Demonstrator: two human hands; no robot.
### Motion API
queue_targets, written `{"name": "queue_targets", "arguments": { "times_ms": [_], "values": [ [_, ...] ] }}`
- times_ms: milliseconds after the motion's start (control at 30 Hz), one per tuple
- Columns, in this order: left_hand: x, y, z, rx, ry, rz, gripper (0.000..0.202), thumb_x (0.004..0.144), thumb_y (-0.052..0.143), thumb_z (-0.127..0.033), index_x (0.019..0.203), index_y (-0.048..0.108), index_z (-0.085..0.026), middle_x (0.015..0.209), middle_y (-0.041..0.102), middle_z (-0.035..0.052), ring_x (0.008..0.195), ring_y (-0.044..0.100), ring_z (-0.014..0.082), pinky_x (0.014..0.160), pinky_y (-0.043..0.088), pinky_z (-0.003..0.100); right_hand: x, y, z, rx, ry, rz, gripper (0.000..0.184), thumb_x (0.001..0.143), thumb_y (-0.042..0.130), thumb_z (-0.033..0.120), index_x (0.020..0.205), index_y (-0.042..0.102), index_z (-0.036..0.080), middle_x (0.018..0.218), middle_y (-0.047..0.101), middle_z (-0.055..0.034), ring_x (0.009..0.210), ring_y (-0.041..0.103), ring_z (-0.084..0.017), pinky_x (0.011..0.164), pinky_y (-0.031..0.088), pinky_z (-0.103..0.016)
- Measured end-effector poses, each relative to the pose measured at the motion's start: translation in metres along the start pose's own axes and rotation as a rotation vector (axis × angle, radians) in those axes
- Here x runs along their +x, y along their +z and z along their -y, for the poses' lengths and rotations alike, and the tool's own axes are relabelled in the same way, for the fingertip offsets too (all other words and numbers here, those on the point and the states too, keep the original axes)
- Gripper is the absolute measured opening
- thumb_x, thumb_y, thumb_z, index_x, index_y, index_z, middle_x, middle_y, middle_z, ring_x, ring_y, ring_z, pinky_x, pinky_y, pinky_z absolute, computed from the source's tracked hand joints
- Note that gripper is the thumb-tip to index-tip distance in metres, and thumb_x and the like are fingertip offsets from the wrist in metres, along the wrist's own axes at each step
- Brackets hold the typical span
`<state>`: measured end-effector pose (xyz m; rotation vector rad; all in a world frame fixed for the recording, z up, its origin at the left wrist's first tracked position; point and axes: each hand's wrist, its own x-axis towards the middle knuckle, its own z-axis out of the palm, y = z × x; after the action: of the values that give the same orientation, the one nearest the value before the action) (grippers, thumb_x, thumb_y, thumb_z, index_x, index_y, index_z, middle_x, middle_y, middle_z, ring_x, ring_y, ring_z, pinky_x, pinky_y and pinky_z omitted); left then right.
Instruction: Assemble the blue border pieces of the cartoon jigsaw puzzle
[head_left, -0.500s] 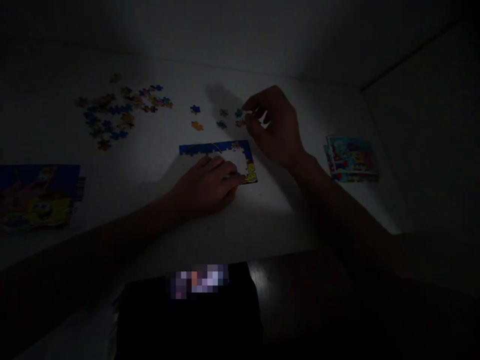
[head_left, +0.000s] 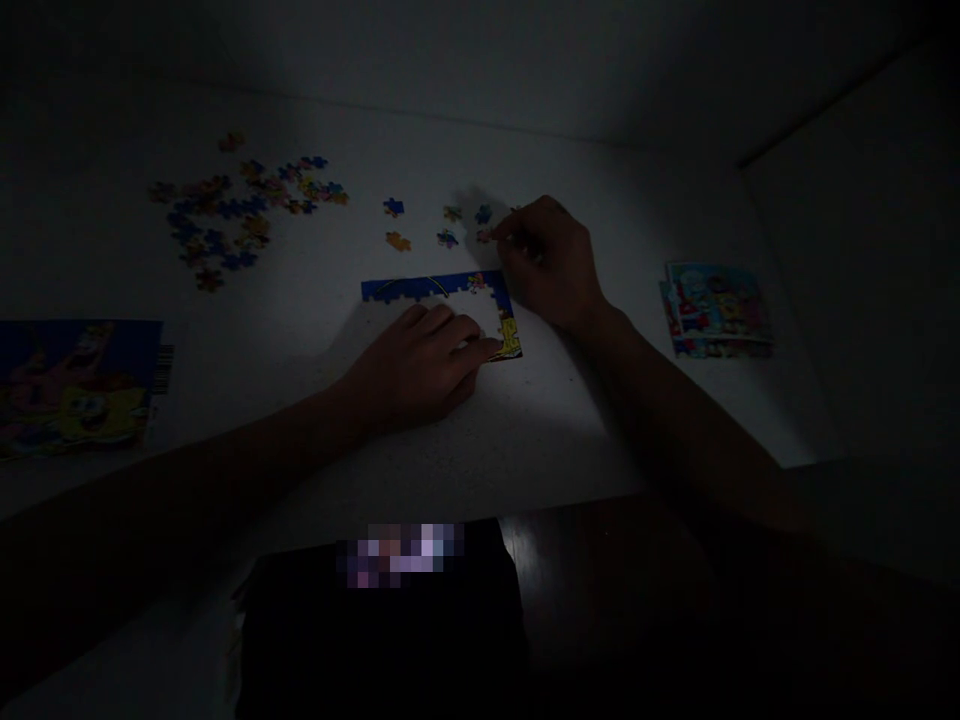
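Observation:
A partly joined jigsaw puzzle (head_left: 405, 289) lies on the white table, with a blue top strip and a yellow right side. My left hand (head_left: 420, 365) rests over its lower part, fingers loosely spread, one fingertip on the lower right corner. Beyond the puzzle my right hand (head_left: 551, 260) reaches down, thumb and finger pinched at a small pinkish puzzle piece (head_left: 484, 237). Near those fingertips are a blue piece (head_left: 483, 214), a greenish piece (head_left: 451, 213) and a blue-white piece (head_left: 448, 239). Further left lie a dark blue piece (head_left: 394, 207) and an orange piece (head_left: 398, 241).
A pile of loose puzzle pieces (head_left: 232, 208) spreads at the back left. A cartoon picture (head_left: 82, 390) lies at the left edge, and stacked picture cards (head_left: 720, 310) at the right. A wall rises behind the table. Dark cloth (head_left: 375, 640) is nearest me.
My right hand has lowered, its fingertips coming down to the pinkish piece. My left hand stays on the puzzle. The view has shifted slightly.

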<state>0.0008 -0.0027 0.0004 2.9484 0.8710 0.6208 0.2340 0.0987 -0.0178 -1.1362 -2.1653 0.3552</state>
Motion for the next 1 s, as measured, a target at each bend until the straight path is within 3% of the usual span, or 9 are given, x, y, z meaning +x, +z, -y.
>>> {"name": "queue_targets", "arguments": {
  "times_ms": [267,667,900,1000],
  "values": [
    [0.000,-0.001,0.001,-0.003,0.012,0.023,0.030,0.102,0.047,-0.022,0.122,0.068,-0.016,0.111,0.071,0.0099,0.099,0.059,0.0252,0.084,0.047,0.039,-0.001,-0.008,-0.017,0.001,0.075,-0.091,0.034,0.095,0.056,0.054,0.096,0.067,0.022,0.091,0.064,-0.0046,0.083,0.062,-0.021,0.079,0.053,-0.040],
    [0.001,-0.001,0.001,0.001,0.028,-0.027,0.028,0.101,0.048,-0.021,0.119,0.069,-0.015,0.108,0.071,0.0096,0.098,0.059,0.0257,0.084,0.048,0.039,-0.002,-0.008,0.001,0.061,0.087,-0.031,0.019,0.091,0.056,0.040,0.085,0.062,0.023,0.082,0.063,-0.0033,0.076,0.057,-0.019,0.072,0.048,-0.037],
    [0.000,-0.001,0.001,0.017,0.024,0.018,0.026,0.100,0.049,-0.021,0.115,0.069,-0.014,0.109,0.071,0.0111,0.099,0.059,0.0259,0.084,0.048,0.039,-0.001,-0.009,0.004,0.056,0.099,-0.008,0.016,0.088,0.056,0.036,0.085,0.063,0.022,0.077,0.061,-0.0018,0.069,0.052,-0.017,0.067,0.044,-0.035],
    [0.000,0.000,0.001,0.021,0.021,-0.016,0.029,0.101,0.049,-0.020,0.122,0.068,-0.015,0.110,0.071,0.0105,0.099,0.059,0.0255,0.084,0.047,0.039,-0.001,-0.012,0.006,0.076,0.122,0.022,0.017,0.088,0.056,0.037,0.086,0.064,0.022,0.075,0.059,-0.0011,0.067,0.049,-0.016,0.064,0.042,-0.033]
  ]
}}
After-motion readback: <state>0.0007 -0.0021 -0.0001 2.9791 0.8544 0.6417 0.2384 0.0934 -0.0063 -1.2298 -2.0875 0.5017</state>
